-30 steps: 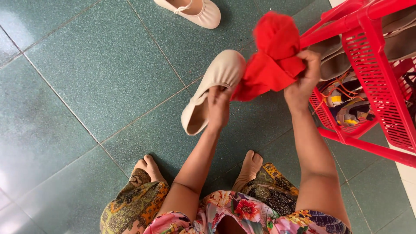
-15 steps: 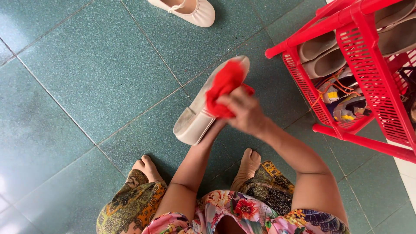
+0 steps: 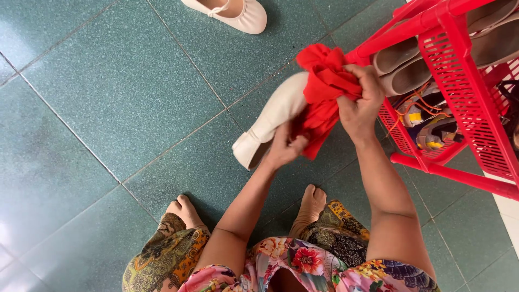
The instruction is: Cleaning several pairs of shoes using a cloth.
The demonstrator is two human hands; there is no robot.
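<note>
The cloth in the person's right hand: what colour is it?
The cloth is plain red; head view.

2 cream shoes, 1 red cloth, 1 red rack.

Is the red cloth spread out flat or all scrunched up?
Scrunched up. The red cloth is bunched in folds in the right hand, pressed against the cream shoe held by the left hand.
</note>
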